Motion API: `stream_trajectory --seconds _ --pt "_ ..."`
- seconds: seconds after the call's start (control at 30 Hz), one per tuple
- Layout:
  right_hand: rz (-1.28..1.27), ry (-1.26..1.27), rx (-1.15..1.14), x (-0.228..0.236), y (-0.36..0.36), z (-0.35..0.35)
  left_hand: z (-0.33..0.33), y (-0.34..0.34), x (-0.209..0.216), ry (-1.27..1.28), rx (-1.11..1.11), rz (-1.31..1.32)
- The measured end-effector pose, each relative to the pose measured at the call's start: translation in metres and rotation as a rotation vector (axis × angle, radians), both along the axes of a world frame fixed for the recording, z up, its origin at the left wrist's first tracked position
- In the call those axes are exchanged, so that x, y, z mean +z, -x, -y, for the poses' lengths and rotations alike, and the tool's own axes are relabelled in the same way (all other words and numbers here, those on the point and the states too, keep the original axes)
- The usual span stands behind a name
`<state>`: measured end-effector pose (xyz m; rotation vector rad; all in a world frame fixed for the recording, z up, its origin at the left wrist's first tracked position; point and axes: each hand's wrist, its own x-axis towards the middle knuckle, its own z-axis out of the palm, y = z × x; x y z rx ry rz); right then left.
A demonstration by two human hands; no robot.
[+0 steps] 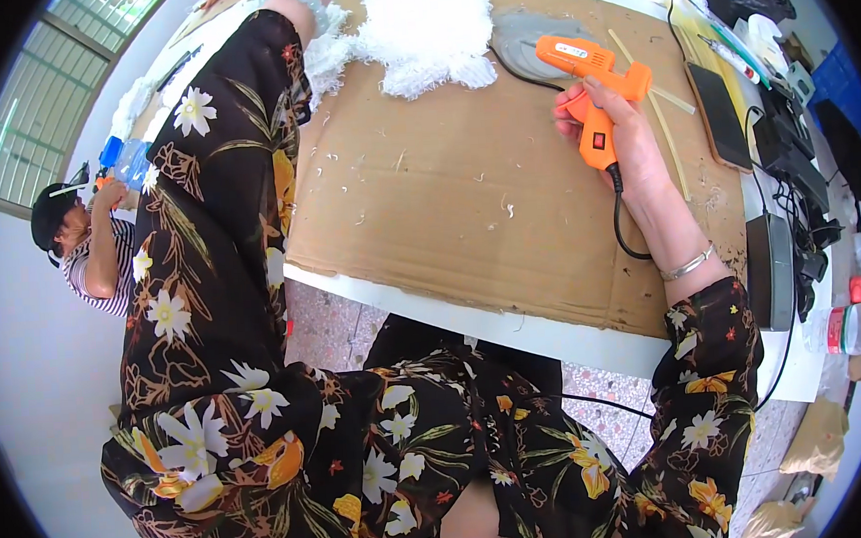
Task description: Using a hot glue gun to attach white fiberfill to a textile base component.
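My right hand (599, 121) is closed round the handle of an orange hot glue gun (590, 60), with fingers at its trigger. The gun is held over the right part of a brown cardboard sheet (445, 189), its nozzle toward the upper left. A black cord runs from the base of its handle. Long, pale glue sticks (679, 170) lie on the cardboard beside my right hand. My left arm stretches to the top edge, where a beaded bracelet shows at the wrist; the left fingers are cut off. White fluffy fabric (426, 33) lies nearest that wrist.
A dark phone (717, 113), black adapters (771, 268) and tangled cables line the right side. A clear bottle (843, 330) lies at the far right. Behind the glue gun is a grey, glossy patch (525, 41). Another person (94, 240) works at the left; part of a hand shows top left.
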<state>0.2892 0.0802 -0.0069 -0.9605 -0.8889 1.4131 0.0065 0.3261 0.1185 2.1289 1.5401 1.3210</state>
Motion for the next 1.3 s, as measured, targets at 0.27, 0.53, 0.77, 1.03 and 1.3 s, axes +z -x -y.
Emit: stream_trajectory --seconds 0.27,0.53,0.77,1.03,1.3 --pt "-0.071 -0.066 -0.116 -0.006 -0.006 -0.004 0.106 -0.07 0.023 0.083 -0.555 -0.14" --pt "0.135 -0.232 0.004 -0.013 -0.011 -0.01 0.184 0.009 -0.096 0.522 -0.658 -0.031" --pt "0.038 0.027 -0.162 -0.007 -0.006 0.0 0.195 0.028 -0.128 0.596 -0.483 -0.378" --pt "0.04 0.051 -0.206 -0.018 -0.019 -0.007 0.205 -0.014 -0.125 -0.246 -1.129 0.215" --pt "0.043 0.053 -0.209 -0.015 -0.018 -0.011 0.224 -0.049 -0.114 0.149 -0.916 -0.673"
